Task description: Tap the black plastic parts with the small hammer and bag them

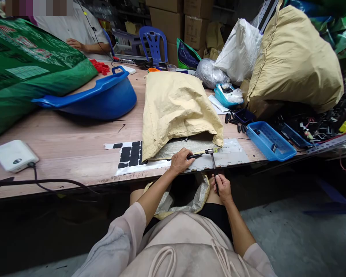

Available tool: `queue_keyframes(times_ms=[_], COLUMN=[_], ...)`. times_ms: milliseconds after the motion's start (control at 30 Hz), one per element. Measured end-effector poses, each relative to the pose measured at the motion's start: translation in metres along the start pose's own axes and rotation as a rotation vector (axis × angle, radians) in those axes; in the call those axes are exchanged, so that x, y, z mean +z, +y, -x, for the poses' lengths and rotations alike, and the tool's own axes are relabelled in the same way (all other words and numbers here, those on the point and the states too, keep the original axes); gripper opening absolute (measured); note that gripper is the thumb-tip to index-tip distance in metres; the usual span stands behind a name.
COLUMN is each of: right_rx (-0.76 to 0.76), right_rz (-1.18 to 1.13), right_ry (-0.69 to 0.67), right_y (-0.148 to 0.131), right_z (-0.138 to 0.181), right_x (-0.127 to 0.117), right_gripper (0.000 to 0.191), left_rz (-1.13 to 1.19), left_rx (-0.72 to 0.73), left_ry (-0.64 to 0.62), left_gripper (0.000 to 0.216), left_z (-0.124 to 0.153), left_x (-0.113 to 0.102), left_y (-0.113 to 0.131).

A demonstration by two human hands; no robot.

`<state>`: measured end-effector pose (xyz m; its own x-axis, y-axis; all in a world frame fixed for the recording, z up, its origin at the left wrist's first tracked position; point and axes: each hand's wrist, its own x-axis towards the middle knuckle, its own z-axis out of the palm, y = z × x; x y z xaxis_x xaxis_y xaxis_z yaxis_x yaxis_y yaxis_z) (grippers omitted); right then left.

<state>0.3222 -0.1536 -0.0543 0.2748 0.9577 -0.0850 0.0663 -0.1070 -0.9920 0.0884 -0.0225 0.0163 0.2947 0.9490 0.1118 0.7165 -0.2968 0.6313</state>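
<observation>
My right hand (pixel 223 187) is closed around the dark handle of a small hammer (pixel 213 161), just off the table's front edge. The hammer's metal head, with a yellowish tip, is over the table beside a slim black part (pixel 195 156). That part is pinched in my left hand (pixel 180 161), which rests by the edge; its exact kind is unclear. Under both lies a grey-white board (pixel 232 154). Behind my left hand, a tan woven sack (pixel 178 104) lies with its mouth towards me, small dark pieces just inside. Another open sack (pixel 197 198) is between my knees.
Black pads on a white sheet (pixel 132 152) lie left of the tan sack. A blue basin (pixel 103 96) and white box (pixel 15 154) stand farther left. At right are a blue basket (pixel 271 140) and a full sack (pixel 296 61). A co-worker's hand (pixel 76 44) shows across the table.
</observation>
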Motion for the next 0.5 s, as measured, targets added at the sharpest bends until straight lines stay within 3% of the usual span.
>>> queue_keyframes(times_ms=[267,500], right_rx=[-0.147,-0.324], right_rz=[0.213,0.404], right_ry=[0.084,0.122], right_y=[0.007,-0.016], right_z=[0.01,0.014], right_x=[0.004,0.016], right_gripper=[0.045,0.037], left_rz=[0.072,0.081], left_rx=[-0.061,-0.087], left_ry=[-0.007,-0.004], left_gripper=[0.016,0.017], left_z=[-0.004,-0.004], left_x=[0.002,0.002], left_y=[-0.002,-0.002])
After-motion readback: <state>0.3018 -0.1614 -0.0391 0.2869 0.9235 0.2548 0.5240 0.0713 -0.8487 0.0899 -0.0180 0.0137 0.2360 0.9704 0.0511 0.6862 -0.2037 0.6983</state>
